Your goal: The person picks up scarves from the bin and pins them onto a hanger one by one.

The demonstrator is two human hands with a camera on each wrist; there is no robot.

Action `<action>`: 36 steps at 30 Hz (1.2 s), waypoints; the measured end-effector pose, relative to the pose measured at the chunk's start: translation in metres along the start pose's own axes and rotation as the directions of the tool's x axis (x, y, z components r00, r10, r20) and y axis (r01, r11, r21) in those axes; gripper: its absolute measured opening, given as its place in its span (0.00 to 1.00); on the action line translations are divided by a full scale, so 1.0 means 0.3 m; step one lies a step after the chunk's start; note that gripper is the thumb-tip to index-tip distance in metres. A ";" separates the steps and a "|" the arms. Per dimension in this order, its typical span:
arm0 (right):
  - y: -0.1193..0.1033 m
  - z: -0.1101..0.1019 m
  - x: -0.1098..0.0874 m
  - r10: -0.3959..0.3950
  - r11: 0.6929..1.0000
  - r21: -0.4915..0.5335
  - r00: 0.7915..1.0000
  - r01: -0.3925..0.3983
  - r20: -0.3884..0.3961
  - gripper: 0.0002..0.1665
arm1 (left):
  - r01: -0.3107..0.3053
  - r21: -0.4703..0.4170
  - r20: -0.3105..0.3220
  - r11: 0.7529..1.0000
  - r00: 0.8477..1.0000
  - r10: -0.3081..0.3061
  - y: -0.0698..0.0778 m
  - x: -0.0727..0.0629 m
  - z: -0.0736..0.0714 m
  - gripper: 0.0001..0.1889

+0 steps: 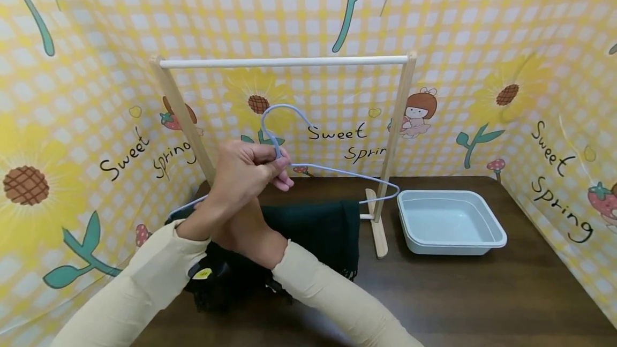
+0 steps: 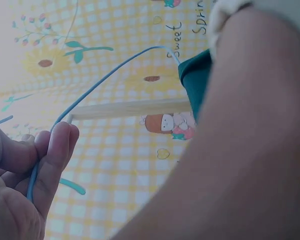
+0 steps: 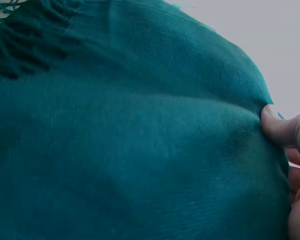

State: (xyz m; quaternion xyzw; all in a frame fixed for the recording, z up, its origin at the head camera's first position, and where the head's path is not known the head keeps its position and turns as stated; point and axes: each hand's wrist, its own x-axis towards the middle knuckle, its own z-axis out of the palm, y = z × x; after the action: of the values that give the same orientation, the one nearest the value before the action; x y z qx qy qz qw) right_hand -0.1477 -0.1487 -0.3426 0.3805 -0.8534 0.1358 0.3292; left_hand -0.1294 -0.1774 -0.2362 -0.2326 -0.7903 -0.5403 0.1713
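Note:
My left hand point(image 1: 246, 173) pinches a light-blue wire hanger point(image 1: 337, 169) at the base of its hook, holding it up in front of the rack. In the left wrist view, thumb and fingers close round the hanger's wire point(image 2: 100, 82). A dark green fringed scarf point(image 1: 313, 229) is draped over the hanger's lower bar. My right hand point(image 1: 248, 232) crosses behind the left wrist toward the hanger's left side, its fingers hidden in the head view. In the right wrist view, the right thumb point(image 3: 277, 125) and fingers pinch an edge of the scarf point(image 3: 140, 150).
Behind the hanger stands a wooden rack with a white top rod point(image 1: 284, 62); its right foot point(image 1: 378, 237) rests on the dark brown table point(image 1: 434, 299). A pale blue plastic basin point(image 1: 448, 249) sits to the right of that foot. Patterned yellow checked cloth point(image 1: 482, 25) encloses the table.

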 end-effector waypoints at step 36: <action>0.429 -0.040 -0.426 0.683 0.517 0.744 0.728 -0.423 -0.060 0.11 | -0.062 0.193 -0.164 0.979 0.982 0.094 -0.004 0.016 -0.177 0.13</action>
State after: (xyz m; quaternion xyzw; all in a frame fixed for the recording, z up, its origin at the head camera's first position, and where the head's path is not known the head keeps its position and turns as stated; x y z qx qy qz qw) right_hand -0.1742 0.0152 -0.4163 0.1457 -0.7434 0.6046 0.2463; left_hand -0.1329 -0.2264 -0.2156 -0.1988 -0.8101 -0.4745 0.2813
